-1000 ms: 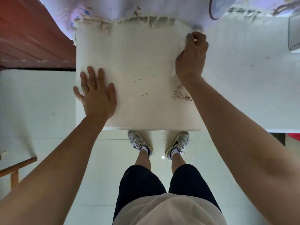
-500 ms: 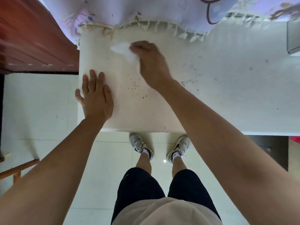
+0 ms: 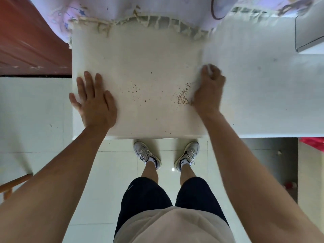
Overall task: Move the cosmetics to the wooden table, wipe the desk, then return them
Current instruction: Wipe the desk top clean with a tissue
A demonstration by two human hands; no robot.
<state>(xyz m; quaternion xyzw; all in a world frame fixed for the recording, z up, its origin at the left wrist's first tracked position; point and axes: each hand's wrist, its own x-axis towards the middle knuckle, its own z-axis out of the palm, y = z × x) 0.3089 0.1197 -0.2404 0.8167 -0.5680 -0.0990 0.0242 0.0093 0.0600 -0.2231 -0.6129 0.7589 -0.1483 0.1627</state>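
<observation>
We see the pale surface (image 3: 140, 58), our left hand (image 3: 95, 104) flat near its left edge with fingers (image 3: 88, 83) spread, our right hand (image 3: 208, 90) curled round a blurred white wad (image 3: 208, 66) just beside brown crumbs (image 3: 182, 98)

No words, numbers or signs can be read here. The white socks (image 3: 183, 163) each have a small dark mark, too small to tell. The purple cloth (image 3: 122, 7) shows only drawn shapes.
</observation>
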